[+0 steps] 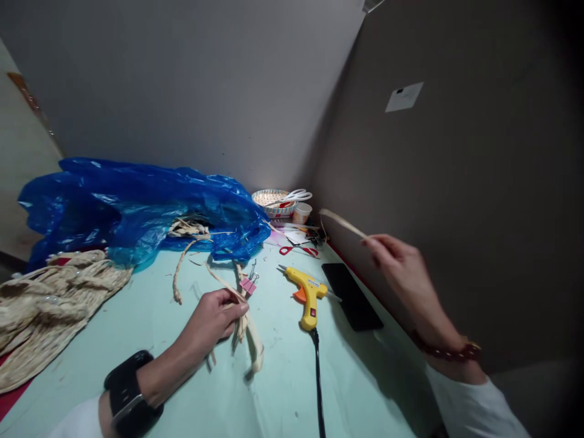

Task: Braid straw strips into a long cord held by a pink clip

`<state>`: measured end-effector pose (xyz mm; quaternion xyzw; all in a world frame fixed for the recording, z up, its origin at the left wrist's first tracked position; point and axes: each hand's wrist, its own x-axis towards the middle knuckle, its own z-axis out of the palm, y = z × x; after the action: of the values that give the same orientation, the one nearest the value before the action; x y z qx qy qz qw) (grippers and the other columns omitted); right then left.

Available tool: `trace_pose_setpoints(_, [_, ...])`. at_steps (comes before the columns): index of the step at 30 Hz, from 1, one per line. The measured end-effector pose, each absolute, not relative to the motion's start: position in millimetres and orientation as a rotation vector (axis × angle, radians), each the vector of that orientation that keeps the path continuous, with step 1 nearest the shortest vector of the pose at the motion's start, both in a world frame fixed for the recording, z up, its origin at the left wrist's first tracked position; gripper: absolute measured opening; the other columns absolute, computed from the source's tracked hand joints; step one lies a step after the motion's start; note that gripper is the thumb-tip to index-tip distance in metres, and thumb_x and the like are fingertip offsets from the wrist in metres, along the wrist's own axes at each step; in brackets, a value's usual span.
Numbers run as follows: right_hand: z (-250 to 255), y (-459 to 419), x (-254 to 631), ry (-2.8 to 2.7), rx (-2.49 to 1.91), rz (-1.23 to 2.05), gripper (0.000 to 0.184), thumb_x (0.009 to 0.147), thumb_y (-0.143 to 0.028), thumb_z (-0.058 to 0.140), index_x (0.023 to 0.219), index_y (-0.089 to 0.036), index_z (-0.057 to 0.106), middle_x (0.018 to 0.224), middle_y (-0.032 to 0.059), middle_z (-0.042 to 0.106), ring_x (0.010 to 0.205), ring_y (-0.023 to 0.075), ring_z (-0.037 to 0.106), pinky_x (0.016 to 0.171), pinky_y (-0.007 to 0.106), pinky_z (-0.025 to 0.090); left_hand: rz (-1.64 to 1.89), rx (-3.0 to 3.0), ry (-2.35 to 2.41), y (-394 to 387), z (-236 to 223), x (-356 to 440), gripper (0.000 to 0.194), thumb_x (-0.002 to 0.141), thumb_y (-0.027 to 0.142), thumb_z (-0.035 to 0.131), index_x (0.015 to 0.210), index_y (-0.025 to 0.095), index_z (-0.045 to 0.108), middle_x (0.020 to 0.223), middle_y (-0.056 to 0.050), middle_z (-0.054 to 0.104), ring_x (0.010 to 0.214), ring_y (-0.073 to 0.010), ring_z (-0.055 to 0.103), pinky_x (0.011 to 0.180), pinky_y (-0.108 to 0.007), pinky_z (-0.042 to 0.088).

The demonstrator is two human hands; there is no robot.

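Observation:
My left hand (pixel 219 319) is closed, pinching a small bundle of pale dried fibre strips (pixel 254 347) above the table. A pink binder clip (pixel 248 286) grips the bundle just beyond my fingertips. Raised to the right, my right hand (pixel 395 258) pinches a single fibre strip (pixel 343 222), whose free end points left and away from me. Between the two hands lies a yellow glue gun (pixel 308 292) with an orange trigger, its nozzle pointing to the far left. A short twisted fibre cord (pixel 177 277) rests left of the bundle.
A blue plastic bag (pixel 137 201) holding more fibre lies at the back left. A woven fibre piece (pixel 59 304) sits at the left edge. Farther back are red-handled scissors (pixel 298 250), a basket (pixel 269 201) and a cup (pixel 302 213). A black phone-like slab (pixel 352 296) lies beside the right wall.

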<state>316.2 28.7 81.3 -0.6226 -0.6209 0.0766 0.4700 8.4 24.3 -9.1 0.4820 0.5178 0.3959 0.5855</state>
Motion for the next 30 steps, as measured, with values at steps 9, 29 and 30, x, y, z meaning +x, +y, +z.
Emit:
trace_pose_setpoints(9, [38.2,28.0,205.4,-2.203,-1.229,0.294,0.023,0.09,-0.022,0.057,0.113,-0.019,0.063,0.112,0.0115,0.066,0.1,0.023,0.055,0.088,0.033,0.042,0.936,1.212,1.236,24.6,-9.6,9.3,0.02,0.062,0.034,0.068,0.068,0.015,0.063,0.043,0.011,0.04,0.037,-0.0054,0.028,0.039,-0.02,0.017])
trace_pose_setpoints(29, [19.9,23.0,190.2,-1.708,-1.378,1.16,0.045,0.101,-0.041,0.036,0.083,-0.019,0.07,0.051,-0.0038,0.046,0.051,0.011,0.043,0.056,0.026,0.032,0.924,1.133,1.149,25.1,-19.2,-1.5,0.034,0.081,0.042,0.063,0.109,0.024,0.053,0.069,0.009,0.049,0.038,-0.0007,0.021,0.04,-0.018,0.009])
trace_pose_setpoints(30, [17.8,22.9,189.0,-1.734,-1.389,1.187,0.044,0.101,-0.04,0.035,0.082,-0.02,0.069,0.05,-0.0038,0.048,0.051,0.0113,0.044,0.057,0.026,0.033,0.93,1.109,1.147,25.7,-19.4,-2.2,0.035,0.081,0.041,0.064,0.109,0.025,0.051,0.07,0.009,0.052,0.037,-0.0002,0.023,0.04,-0.018,0.009])
